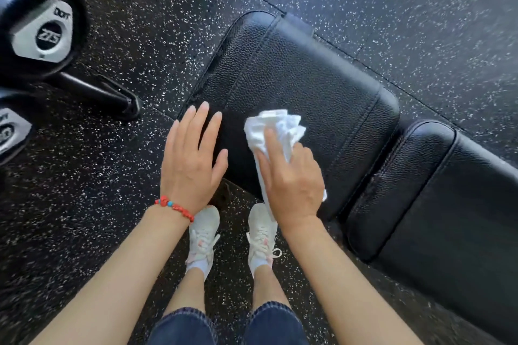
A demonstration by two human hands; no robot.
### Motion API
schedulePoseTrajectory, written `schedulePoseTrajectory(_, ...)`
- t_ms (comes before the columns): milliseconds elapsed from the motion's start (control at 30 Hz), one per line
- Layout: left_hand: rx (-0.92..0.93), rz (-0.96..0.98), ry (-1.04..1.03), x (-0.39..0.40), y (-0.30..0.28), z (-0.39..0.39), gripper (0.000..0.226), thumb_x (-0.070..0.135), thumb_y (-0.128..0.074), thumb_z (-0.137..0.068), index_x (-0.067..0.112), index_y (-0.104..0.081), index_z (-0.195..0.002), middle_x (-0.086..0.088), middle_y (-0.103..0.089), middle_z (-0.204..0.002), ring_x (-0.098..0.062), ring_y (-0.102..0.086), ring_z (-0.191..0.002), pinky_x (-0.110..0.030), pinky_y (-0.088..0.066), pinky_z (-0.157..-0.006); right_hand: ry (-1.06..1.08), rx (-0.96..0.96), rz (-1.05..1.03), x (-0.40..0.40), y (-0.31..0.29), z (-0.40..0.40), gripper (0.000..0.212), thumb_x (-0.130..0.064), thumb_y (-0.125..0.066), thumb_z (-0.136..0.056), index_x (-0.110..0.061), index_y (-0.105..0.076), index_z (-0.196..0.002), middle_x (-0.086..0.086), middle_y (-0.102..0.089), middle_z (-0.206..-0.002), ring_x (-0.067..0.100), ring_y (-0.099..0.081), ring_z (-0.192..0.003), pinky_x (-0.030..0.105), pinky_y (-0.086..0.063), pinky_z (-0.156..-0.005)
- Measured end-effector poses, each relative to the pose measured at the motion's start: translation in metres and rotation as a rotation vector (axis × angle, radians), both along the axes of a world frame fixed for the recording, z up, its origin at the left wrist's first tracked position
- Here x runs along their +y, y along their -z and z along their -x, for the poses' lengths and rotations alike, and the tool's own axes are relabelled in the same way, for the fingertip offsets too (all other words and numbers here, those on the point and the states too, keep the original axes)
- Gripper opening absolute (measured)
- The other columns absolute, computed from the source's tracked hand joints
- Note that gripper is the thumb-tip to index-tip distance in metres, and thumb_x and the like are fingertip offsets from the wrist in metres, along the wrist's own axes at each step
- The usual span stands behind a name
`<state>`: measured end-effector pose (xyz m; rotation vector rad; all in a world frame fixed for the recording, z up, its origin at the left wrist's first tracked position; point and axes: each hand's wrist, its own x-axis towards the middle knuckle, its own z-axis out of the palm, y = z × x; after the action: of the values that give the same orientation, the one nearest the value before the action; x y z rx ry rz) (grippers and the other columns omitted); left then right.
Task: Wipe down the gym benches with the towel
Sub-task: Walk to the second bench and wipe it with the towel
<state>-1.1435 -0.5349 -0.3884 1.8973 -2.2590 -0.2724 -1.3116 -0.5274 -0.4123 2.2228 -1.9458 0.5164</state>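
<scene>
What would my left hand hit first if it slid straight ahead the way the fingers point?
Probably the bench pad: the left hand already points up along its near edge. Depth is unclear.

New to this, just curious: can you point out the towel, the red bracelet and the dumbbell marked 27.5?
towel (276, 127): head view, bunched upper part.
red bracelet (174, 207): head view, beads on the wrist.
dumbbell (47, 36): head view, numbered end face.

White towel (276, 131) in my fingers, black pebbly bench (302, 75) under them. Floor (140, 25) is black with white specks, and my bracelet's (173, 207) red.
</scene>
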Motion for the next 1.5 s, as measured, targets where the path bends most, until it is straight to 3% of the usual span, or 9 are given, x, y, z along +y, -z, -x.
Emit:
schedulePoseTrajectory(167, 0.018, 0.005, 0.019, -0.001, 0.006, -0.019, 0.049, 0.021, -0.045, -0.092, -0.003, -0.043, -0.134, -0.023, -0.041, -0.142, -0.036, -0.034, -0.131, -0.052, -0.032, -0.106, -0.038, 0.061, 0.022, -0.01, 0.0, -0.005, 0.033, -0.036, -0.046, -0.096, -0.016, -0.068, -0.11, 0.006, -0.058, -0.067, 0.021, -0.044, -0.051, 0.03, -0.033, -0.044)
schedulePoseTrajectory(400, 0.067, 0.03, 0.066, 0.001, 0.008, -0.028, 0.047, 0.018, -0.047, -0.092, -0.003, -0.045, -0.134, -0.022, -0.041, -0.142, -0.035, -0.035, -0.132, -0.052, -0.032, -0.106, 0.197, 0.071, 0.047, -0.097, 0.0, -0.035, 0.035, -0.041, -0.046, -0.09, -0.022, -0.069, -0.108, 0.007, -0.061, -0.068, 0.021, -0.053, -0.054, 0.025, -0.038, -0.044)
schedulePoseTrajectory(533, 0.07, 0.032, 0.126, 0.002, 0.007, -0.041, 0.046, 0.018, -0.047, -0.092, -0.002, -0.046, -0.134, -0.02, -0.042, -0.142, -0.034, -0.037, -0.131, -0.049, -0.03, -0.107, 0.278, 0.028, 0.043, -0.064, 0.001, -0.048, 0.041, -0.04, -0.035, -0.097, -0.021, -0.067, -0.113, 0.008, -0.061, -0.072, 0.022, -0.053, -0.055, 0.029, -0.04, -0.045)
schedulePoseTrajectory(700, 0.055, 0.015, 0.226, -0.002, 0.007, -0.062, 0.047, 0.02, -0.044, -0.092, 0.0, -0.045, -0.134, -0.019, -0.042, -0.142, -0.033, -0.038, -0.131, -0.047, -0.029, -0.108, 0.255, -0.011, -0.051, 0.0, -0.005, -0.082, 0.036, -0.039, -0.043, -0.096, -0.018, -0.066, -0.114, 0.008, -0.058, -0.069, 0.021, -0.049, -0.053, 0.03, -0.039, -0.045)
schedulePoseTrajectory(867, 0.048, 0.016, 0.288, -0.002, 0.008, -0.076, 0.047, 0.021, -0.043, -0.093, 0.0, -0.045, -0.135, -0.019, -0.042, -0.142, -0.034, -0.039, -0.131, -0.049, -0.03, -0.108, 0.325, 0.064, -0.052, -0.05, -0.007, -0.086, 0.036, -0.04, -0.046, -0.09, -0.019, -0.068, -0.109, 0.009, -0.06, -0.067, 0.023, -0.053, -0.054, 0.027, -0.039, -0.044)
schedulePoseTrajectory(1033, 0.069, 0.015, 0.303, 0.001, 0.008, -0.084, 0.047, 0.021, -0.044, -0.092, 0.0, -0.047, -0.133, -0.019, -0.043, -0.141, -0.034, -0.041, -0.13, -0.05, -0.031, -0.107, 0.316, -0.02, -0.303, -0.119, -0.019, -0.089, 0.044, -0.045, -0.029, -0.098, -0.027, -0.042, -0.136, 0.013, -0.058, -0.108, 0.026, -0.055, -0.092, 0.031, -0.037, -0.065)
schedulePoseTrajectory(1167, 0.091, 0.015, 0.304, 0.004, 0.006, -0.091, 0.046, 0.022, -0.044, -0.091, -0.001, -0.049, -0.131, -0.02, -0.045, -0.14, -0.035, -0.041, -0.129, -0.049, -0.03, -0.107, 0.349, 0.079, -0.008, -0.077, -0.01, -0.106, 0.036, -0.04, -0.046, -0.089, -0.02, -0.068, -0.111, 0.01, -0.06, -0.07, 0.021, -0.054, -0.055, 0.023, -0.033, -0.044)
schedulePoseTrajectory(1267, 0.099, 0.017, 0.283, 0.006, 0.005, -0.101, 0.046, 0.021, -0.044, -0.091, -0.002, -0.049, -0.131, -0.021, -0.046, -0.139, -0.035, -0.04, -0.129, -0.048, -0.029, -0.108, 0.273, 0.0, -0.035, -0.031, -0.006, -0.126, 0.031, -0.037, -0.054, -0.09, -0.017, -0.068, -0.11, 0.009, -0.056, -0.067, 0.02, -0.048, -0.053, 0.026, -0.036, -0.042)
schedulePoseTrajectory(1500, 0.067, 0.023, 0.291, 0.007, 0.004, -0.11, 0.047, 0.022, -0.043, -0.093, -0.002, -0.047, -0.133, -0.021, -0.044, -0.14, -0.034, -0.037, -0.132, -0.048, -0.029, -0.109, 0.17, 0.065, -0.014, -0.001, -0.009, -0.124, 0.037, -0.038, -0.041, -0.097, -0.018, -0.067, -0.111, 0.005, -0.053, -0.065, 0.02, -0.045, -0.052, 0.029, -0.032, -0.045)
